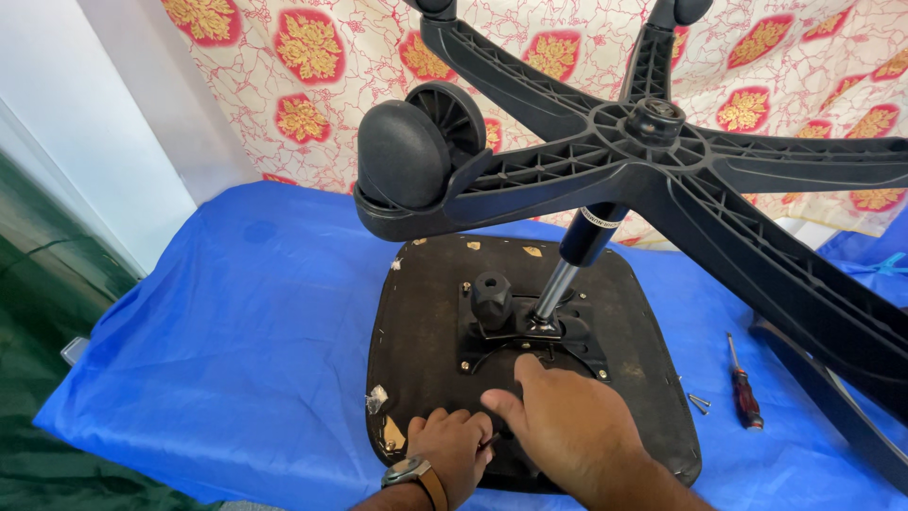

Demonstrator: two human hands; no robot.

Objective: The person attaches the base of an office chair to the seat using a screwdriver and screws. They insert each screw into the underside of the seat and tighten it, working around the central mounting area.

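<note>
Left hand fisted, grasp hidden; right hand flat, fingers spread, on upturned seat; chair base cropped.

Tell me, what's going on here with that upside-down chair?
A person works on an office chair turned upside down on a blue sheet. Both hands rest on the underside of the seat, near its front edge: the left hand, with a wristwatch, is curled into a fist, and the right hand lies flat just below the metal plate. The wheeled base sticks up in the air. A screwdriver and some screws lie beside the seat.
</note>
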